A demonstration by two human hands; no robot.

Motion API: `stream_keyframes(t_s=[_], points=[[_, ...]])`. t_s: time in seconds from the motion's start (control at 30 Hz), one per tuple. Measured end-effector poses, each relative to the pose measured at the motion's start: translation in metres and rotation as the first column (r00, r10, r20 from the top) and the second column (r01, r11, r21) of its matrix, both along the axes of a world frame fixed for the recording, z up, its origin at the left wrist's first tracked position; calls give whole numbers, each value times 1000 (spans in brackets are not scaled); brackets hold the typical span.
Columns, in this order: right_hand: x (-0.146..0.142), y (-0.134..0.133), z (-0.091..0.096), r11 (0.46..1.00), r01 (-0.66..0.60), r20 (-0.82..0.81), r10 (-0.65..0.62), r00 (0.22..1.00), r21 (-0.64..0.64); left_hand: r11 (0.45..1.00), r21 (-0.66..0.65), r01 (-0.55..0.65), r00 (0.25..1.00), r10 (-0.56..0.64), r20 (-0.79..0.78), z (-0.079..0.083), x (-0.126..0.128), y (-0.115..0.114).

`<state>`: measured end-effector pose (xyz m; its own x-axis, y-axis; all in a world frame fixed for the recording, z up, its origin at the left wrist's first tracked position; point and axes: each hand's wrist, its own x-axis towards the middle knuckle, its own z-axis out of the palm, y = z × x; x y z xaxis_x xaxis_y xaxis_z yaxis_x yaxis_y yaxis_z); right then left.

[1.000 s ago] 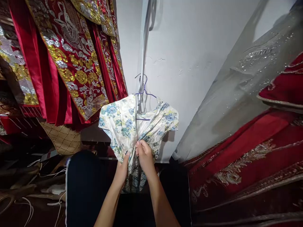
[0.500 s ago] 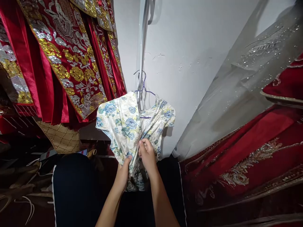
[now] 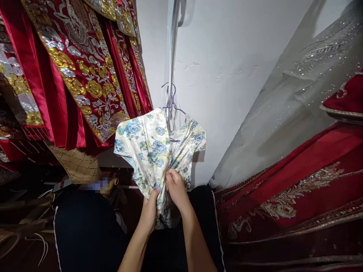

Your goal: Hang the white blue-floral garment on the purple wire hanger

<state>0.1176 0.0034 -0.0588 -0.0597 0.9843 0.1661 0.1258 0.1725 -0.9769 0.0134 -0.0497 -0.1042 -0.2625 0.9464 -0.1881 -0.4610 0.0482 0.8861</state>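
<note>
A white dress or top with blue and yellow flowers hangs on a thin purple hanger in front of me. My left hand grips the front of the floral garment low on its left side, thumb on top and fingers behind the cloth. Near the crossed neckline, my right hand pinches the fabric at the middle. Both hands are closed on the cloth, a short way apart. Below them the lower part of the garment bunches between my knees, partly hidden by my hands.
A metal upright runs down the white wall behind the hanger. Red embroidered garments hang at left. A sheer sparkling white gown and red beaded fabric fill the right. My dark trouser legs are below.
Both hands keep their hold on the floral garment, with only a slight shift. The garment's right sleeve sits slightly further inward. The view has turned a little.
</note>
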Motion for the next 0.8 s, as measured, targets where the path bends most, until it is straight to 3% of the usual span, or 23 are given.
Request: stream_keyframes(t_s=[0.07, 0.13, 0.2, 0.23, 0.27, 0.33, 0.4, 0.43, 0.5, 0.63, 0.7, 0.8], points=[[4, -3, 2, 999, -42, -85, 41, 996, -5, 999, 9, -42, 995, 42, -94, -2, -5, 1], [7, -6, 2, 999, -50, -168, 45, 985, -21, 977, 46, -207, 939, 212, -269, 0, -11, 5], [7, -11, 0, 999, -27, -258, 15, 966, -39, 897, 214, -387, 773, 442, -455, 7, -12, 10], [6, -13, 0, 999, -22, -304, 6, 953, -49, 856, 324, -402, 680, 516, -520, 11, -11, 13], [4, -15, 1, 998, -30, -339, 9, 941, -55, 841, 418, -345, 618, 538, -573, 17, -8, 15], [2, -18, 5, 996, -70, -353, 43, 935, -64, 869, 487, -89, 616, 432, -659, 29, -1, 18], [4, -22, 12, 989, -129, -291, 102, 951, -76, 886, 433, 168, 683, 212, -699, 39, 7, 21], [6, -23, 16, 985, -154, -252, 129, 959, -81, 886, 397, 241, 708, 119, -696, 42, 9, 21], [13, -24, 23, 978, -192, -195, 173, 965, -82, 893, 350, 285, 744, 25, -668, 45, 13, 22], [25, -11, 39, 975, -199, -215, 174, 961, -101, 897, 357, 261, 766, 33, -642, 36, 17, 23], [26, 8, 54, 986, -146, -240, 124, 963, -77, 901, 352, 255, 733, 57, -678, 26, 19, 24], [22, 45, 91, 998, -5, -295, 22, 955, 58, 904, 331, 272, 653, 79, -753, 15, 20, 28]])
